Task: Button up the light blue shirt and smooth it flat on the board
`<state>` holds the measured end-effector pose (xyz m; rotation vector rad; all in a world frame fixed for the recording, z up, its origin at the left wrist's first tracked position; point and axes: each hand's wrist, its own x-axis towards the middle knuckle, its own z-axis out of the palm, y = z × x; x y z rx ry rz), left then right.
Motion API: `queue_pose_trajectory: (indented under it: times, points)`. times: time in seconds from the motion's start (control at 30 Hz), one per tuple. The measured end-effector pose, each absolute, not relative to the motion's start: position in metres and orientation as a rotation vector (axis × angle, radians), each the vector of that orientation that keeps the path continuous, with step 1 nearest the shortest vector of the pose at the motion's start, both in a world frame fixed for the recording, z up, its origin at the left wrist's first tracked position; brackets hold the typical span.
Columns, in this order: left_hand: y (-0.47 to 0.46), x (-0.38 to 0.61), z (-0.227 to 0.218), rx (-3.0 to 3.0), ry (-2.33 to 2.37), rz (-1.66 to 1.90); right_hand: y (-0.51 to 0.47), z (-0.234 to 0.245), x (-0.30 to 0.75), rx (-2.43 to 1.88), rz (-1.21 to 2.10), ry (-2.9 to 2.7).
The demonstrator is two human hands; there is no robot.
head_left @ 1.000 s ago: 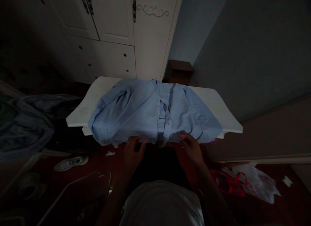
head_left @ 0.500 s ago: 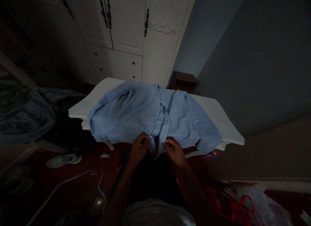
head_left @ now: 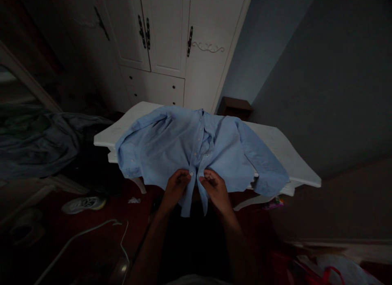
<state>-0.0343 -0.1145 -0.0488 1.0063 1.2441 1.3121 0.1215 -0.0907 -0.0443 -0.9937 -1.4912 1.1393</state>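
A light blue button-up shirt (head_left: 162, 142) lies spread over a white table, its sleeves out to both sides and its lower front hanging past the near edge. My left hand (head_left: 178, 187) pinches the left front edge beside a small white button (head_left: 191, 174). The opposite front edge is between the thumb and fingers of my right hand (head_left: 214, 189). A narrow gap parts the two edges between my hands, and their lower ends dangle below. Further up, the front edges lie close together near the collar.
The white table (head_left: 278, 144) has a curved outline. Behind it stand a white wardrobe (head_left: 167, 32) and a small brown box-like stand (head_left: 235, 107). Dark clothing (head_left: 58, 142) is heaped at left. A shoe (head_left: 84, 204) and a white cable (head_left: 79, 236) lie on the red floor.
Both hands have drawn the lower front edges slightly up, and more of the strips now hangs below them. The right-hand strip has straightened. The view has shifted a little.
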Motion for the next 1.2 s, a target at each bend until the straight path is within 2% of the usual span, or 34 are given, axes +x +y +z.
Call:
queue_pose_trajectory:
  times: [0.33,0.53,0.7,1.2]
  points:
    - [-0.11,-0.027,-0.045,1.295,1.326,1.345,-0.086,-0.045,0.116,-1.044,1.121,-1.37]
    - [-0.116,-0.026,-0.05,1.673,1.768,1.467,-0.087,-0.05,0.112,-1.07,1.118,-1.373]
    - [-0.115,-0.025,-0.057,1.929,1.622,1.429,-0.087,-0.056,0.111,-1.069,1.106,-1.353]
    - [-0.112,-0.009,-0.044,1.261,1.528,1.613,-0.094,-0.05,0.112,-1.166,1.038,-1.202]
